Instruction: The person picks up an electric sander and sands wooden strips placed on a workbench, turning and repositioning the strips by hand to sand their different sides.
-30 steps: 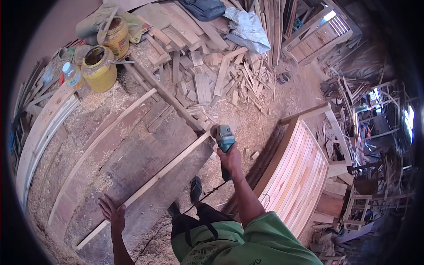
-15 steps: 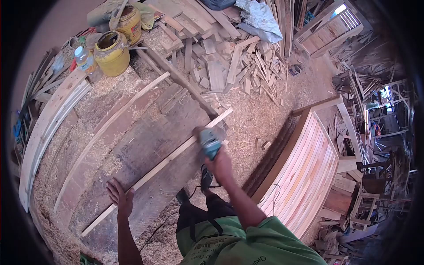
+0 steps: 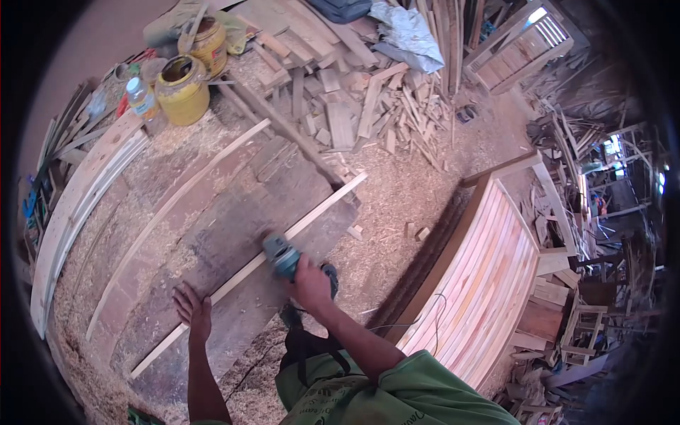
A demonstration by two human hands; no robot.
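My right hand (image 3: 310,283) is wrapped round a teal power tool (image 3: 282,256) with a round disc at its front end. The tool lies over the middle of a long, thin wood strip (image 3: 326,212), hiding a short part of it. The strip runs slantwise across a dark, dusty workbench (image 3: 234,227). My left hand (image 3: 193,310) rests on the lower left part of the strip, fingers spread across it and the bench. Whether the disc touches the wood is hard to tell.
Left of the bench top stand curved boards (image 3: 85,184), a bottle (image 3: 142,99) and a yellow bucket (image 3: 183,92). Wood offcuts (image 3: 340,124) are heaped beyond it. A slatted wooden panel (image 3: 474,269) stands at right. A cord (image 3: 397,326) runs near my right arm.
My right hand has moved the tool down and left along the strip, from its far end to its middle. My left hand stays on the strip. The view has shifted slightly.
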